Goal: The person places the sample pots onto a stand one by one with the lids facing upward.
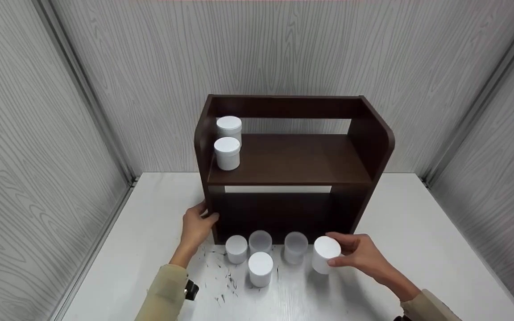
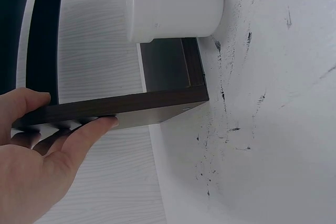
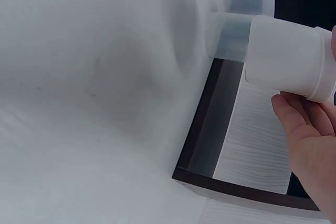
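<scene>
"Beige sleeves (image 1: 163, 292) lay closest to me, one at each lower side. Where were the hands?"

"Well apart. The left hand (image 1: 196, 226) gripped the left side panel of a dark brown shelf unit (image 1: 299, 158), digits on both faces. The right hand (image 1: 362, 254) pinched a white jar (image 1: 327, 255) by its sides."

"Where was that jar?"

"Before the unit's right end, roughly upright, lidded end upward. Its shadow lay apart from its base, so I judged it raised off the white desk (image 1: 417, 223)."

"What stood around it?"

"To its left on the desk, two frosted jars (image 1: 296, 247), one close by, and two other white jars (image 1: 260, 272). Further white jars (image 1: 227, 154), a pair, stood at the upper shelf's left, one behind the other."

"How was it best handled, in your view?"

"With light, even pressure, since the sides looked smooth. A level path, clear of the frosted neighbour and the unit's front edge, seemed safest, with a firm left hand bracing the unit against knocks."
</scene>
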Motion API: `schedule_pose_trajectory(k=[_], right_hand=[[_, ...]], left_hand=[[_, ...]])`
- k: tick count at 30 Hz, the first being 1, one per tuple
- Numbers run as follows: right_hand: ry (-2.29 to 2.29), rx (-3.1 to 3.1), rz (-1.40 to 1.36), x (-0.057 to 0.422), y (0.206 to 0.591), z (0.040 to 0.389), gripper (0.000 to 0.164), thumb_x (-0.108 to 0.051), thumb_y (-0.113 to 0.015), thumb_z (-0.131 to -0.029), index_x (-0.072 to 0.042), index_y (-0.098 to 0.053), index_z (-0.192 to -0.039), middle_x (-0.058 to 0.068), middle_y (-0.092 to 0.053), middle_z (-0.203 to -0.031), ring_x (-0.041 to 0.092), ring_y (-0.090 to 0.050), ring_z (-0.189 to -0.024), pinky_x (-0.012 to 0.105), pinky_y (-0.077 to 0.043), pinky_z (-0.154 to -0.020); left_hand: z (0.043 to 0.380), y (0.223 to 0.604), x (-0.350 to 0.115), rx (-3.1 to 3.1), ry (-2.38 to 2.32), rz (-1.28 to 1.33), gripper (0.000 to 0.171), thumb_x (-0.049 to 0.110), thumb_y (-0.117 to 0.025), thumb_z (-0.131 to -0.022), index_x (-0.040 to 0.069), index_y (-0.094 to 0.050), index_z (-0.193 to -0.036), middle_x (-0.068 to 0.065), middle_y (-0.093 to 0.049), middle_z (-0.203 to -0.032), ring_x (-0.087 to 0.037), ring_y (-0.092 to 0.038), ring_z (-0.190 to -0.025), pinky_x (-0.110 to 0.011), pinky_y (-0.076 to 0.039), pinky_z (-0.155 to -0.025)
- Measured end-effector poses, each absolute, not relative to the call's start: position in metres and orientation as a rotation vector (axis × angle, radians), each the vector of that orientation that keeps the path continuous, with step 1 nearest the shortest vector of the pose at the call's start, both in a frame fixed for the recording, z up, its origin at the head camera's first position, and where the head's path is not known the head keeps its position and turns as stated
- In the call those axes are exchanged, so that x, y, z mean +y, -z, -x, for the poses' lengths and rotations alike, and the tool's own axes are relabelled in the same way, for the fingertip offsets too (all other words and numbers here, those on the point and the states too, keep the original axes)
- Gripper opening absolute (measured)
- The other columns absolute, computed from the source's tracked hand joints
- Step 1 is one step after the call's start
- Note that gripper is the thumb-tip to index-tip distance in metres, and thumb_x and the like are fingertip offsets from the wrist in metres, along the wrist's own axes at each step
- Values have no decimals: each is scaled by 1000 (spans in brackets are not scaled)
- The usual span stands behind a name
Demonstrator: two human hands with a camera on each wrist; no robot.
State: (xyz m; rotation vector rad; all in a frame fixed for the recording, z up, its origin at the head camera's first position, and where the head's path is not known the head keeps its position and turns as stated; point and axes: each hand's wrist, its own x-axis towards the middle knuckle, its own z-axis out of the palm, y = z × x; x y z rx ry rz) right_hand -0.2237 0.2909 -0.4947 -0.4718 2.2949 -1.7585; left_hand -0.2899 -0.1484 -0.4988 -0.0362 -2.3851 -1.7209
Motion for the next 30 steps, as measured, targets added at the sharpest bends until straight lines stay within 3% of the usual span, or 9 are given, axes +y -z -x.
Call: schedule_pose_trajectory(k=[22, 30], right_hand=[[1794, 2272, 478, 266, 449, 207, 75, -3, -92, -78, 14, -57, -142, 25, -66, -136, 23, -71, -114, 31, -60, -93], [1832, 2247, 451, 259, 430, 202, 77, -2, -92, -76, 14, -56, -142, 24, -67, -135, 23, -72, -112, 32, -61, -90]], left_hand=[[289, 496, -146, -2356, 1709, 25, 62, 6, -71, -95, -12, -48, -149, -30, -57, -145, -46, -55, -135, -48, -53, -105], [290, 491, -144, -2383, 1684, -1, 65, 13, -74, -94, -7, -49, -151, -26, -58, -146, -45, -58, -132, -47, -54, -104]])
